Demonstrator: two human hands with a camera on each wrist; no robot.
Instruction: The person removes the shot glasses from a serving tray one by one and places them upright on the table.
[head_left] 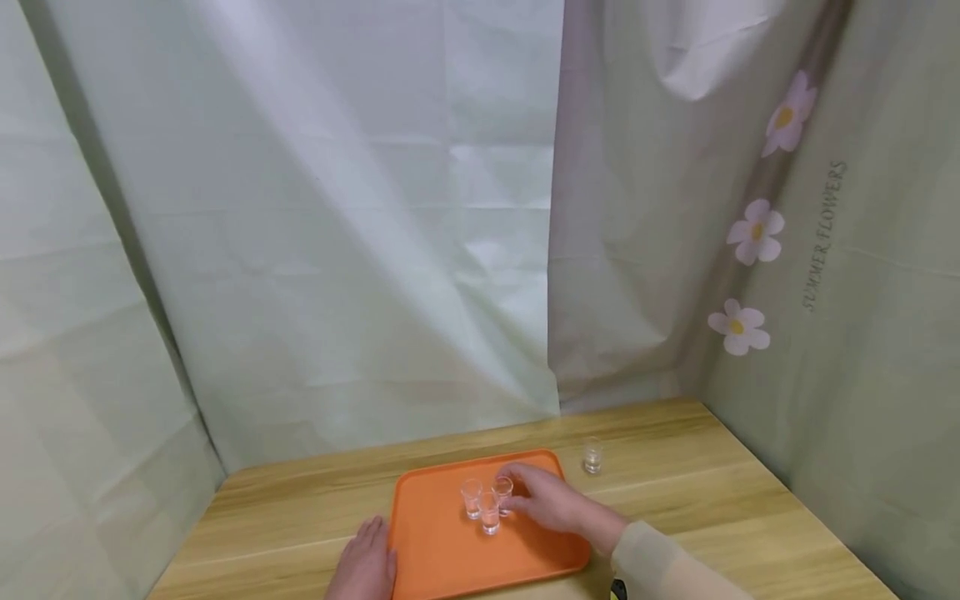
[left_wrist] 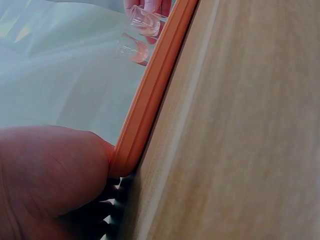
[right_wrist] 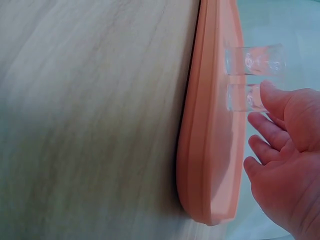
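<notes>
Three small clear shot glasses stand close together on an orange tray (head_left: 435, 558). The left one (head_left: 472, 500) and the front one (head_left: 490, 514) stand free of the fingers. My right hand (head_left: 543, 496) holds the third shot glass (head_left: 503, 493) between thumb and fingers; its thumb (right_wrist: 272, 97) covers part of a glass in the right wrist view. My left hand (head_left: 365, 562) rests at the tray's left edge, touching the rim, with its fingers extended on the table. In the left wrist view, the hand's base (left_wrist: 60, 170) lies against the tray's corner.
Another clear shot glass (head_left: 592, 458) stands on the wooden table (head_left: 720, 500), right of the tray's far corner. Pale curtains (head_left: 337, 250) hang behind and at both sides of the table. Something black and yellow (head_left: 618, 590) shows below the right sleeve.
</notes>
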